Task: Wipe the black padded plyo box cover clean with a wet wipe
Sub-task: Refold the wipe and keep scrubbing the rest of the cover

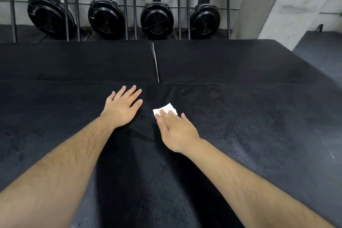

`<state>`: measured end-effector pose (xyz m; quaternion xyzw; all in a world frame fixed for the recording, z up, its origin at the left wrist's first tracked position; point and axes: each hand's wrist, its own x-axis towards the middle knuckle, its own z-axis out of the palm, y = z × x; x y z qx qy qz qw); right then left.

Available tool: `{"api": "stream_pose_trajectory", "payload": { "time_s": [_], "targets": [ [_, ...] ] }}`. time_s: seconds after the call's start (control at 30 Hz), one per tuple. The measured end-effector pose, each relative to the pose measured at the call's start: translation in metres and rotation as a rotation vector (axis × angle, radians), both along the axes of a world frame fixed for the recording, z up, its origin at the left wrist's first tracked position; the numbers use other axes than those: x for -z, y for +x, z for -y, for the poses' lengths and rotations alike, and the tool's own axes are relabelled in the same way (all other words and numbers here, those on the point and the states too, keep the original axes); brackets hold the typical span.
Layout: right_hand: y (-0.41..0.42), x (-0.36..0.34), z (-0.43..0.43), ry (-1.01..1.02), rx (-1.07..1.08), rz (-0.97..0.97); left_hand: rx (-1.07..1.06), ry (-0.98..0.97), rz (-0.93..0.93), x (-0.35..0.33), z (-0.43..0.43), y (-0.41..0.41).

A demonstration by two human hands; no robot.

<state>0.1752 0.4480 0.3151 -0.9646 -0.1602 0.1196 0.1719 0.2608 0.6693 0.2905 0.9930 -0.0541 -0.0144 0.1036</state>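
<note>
- Head view: a white folded wipe (166,109) lies flat on the black box cover (240,126), close to its far edge and about midway across.
- The right hand (177,131) has straight, unclenched fingers (162,114) pressing down on the near part of the wipe. The wipe's far corner sticks out beyond the fingertips.
- The left hand (122,109) rests palm-down just left of the wipe, with its fingers spread, relaxed and holding nothing. It seems to be bracing the person.
- Right of the wipe the cover shows a grey, streaky sheen, perhaps damp from wiping, while left of it the surface looks matt.
- Judging by this, the wiping is under way. The part left of the wipe, and probably the near part, are likely still to be done.
- Beyond the wipe, two more black pads (74,61) lie side by side.
</note>
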Motion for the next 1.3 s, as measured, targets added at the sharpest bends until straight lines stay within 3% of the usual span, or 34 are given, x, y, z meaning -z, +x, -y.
{"api": "stream_pose_trajectory", "payload": {
  "time_s": [0.1,0.23,0.43,0.63,0.8,0.97,1.17,1.3],
  "targets": [
    [0.033,-0.014,0.003,0.025,0.136,-0.026,0.001,-0.010,0.003,0.001,0.000,-0.001],
    [0.071,-0.013,-0.003,-0.123,0.172,0.033,-0.004,-0.006,0.000,0.000,0.001,0.000],
    [0.098,0.004,-0.032,0.146,0.209,0.194,0.003,-0.014,0.015,0.000,0.000,0.003],
    [0.053,0.013,-0.035,0.282,0.038,0.225,0.005,-0.019,0.002,0.001,-0.001,0.002],
    [0.086,0.003,-0.019,0.266,0.317,0.221,0.010,-0.004,0.025,0.003,-0.001,0.002],
    [0.027,0.023,-0.016,0.332,0.072,0.277,0.018,0.033,0.004,0.003,-0.001,0.004],
    [0.075,0.013,0.006,0.260,0.406,0.256,0.016,0.243,0.091,-0.015,0.023,-0.004],
    [0.022,0.014,-0.005,0.340,0.218,0.291,0.045,0.181,0.003,-0.030,0.041,-0.027]
  ]
}}
